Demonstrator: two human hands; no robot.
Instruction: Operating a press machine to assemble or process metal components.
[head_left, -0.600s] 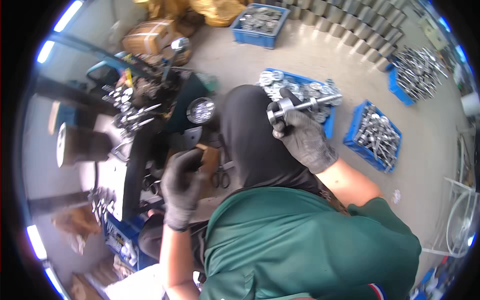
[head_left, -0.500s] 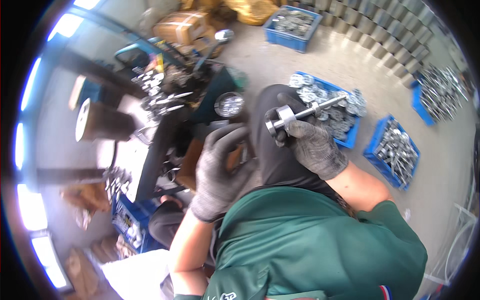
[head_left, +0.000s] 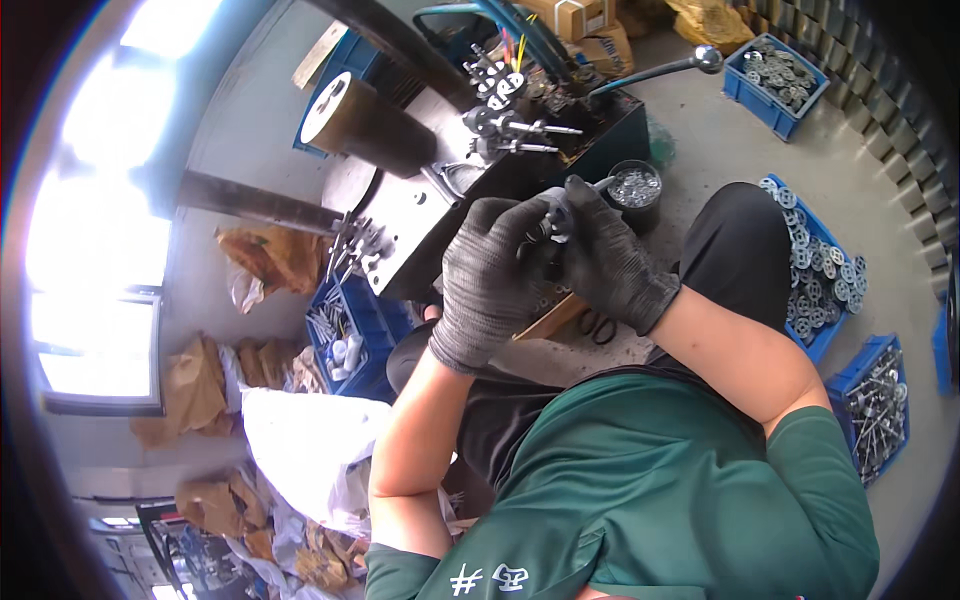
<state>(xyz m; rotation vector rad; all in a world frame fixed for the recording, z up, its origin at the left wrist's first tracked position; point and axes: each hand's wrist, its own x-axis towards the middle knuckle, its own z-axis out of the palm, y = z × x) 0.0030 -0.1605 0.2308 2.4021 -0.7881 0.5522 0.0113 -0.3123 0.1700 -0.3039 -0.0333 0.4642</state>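
Note:
In front of my lap both gloved hands meet around a metal shaft with collars (head_left: 558,222), mostly hidden by the fingers. My left hand (head_left: 488,275) has its fingers curled closed at the near end of the shaft. From the other side my right hand (head_left: 618,262) grips it with bent fingers and thumb. A thin length of the shaft pokes out beyond the right fingertips, toward a dark round pot (head_left: 638,218) of small shiny pieces. Left of the hands is a steel bench (head_left: 405,228), with several similar shafts (head_left: 510,130) on its far edge.
A thick cylinder (head_left: 375,128) and dark bars stand over the bench. A ball-ended lever (head_left: 655,73) reaches out beyond it. On the right, a blue crate (head_left: 822,345) bears perforated discs; another blue crate (head_left: 848,378) holds shafts. White sacking (head_left: 300,440) lies at lower left.
My view has swung left toward the bench. My right hand has brought the shaft over to my left hand, which was open and has closed on it.

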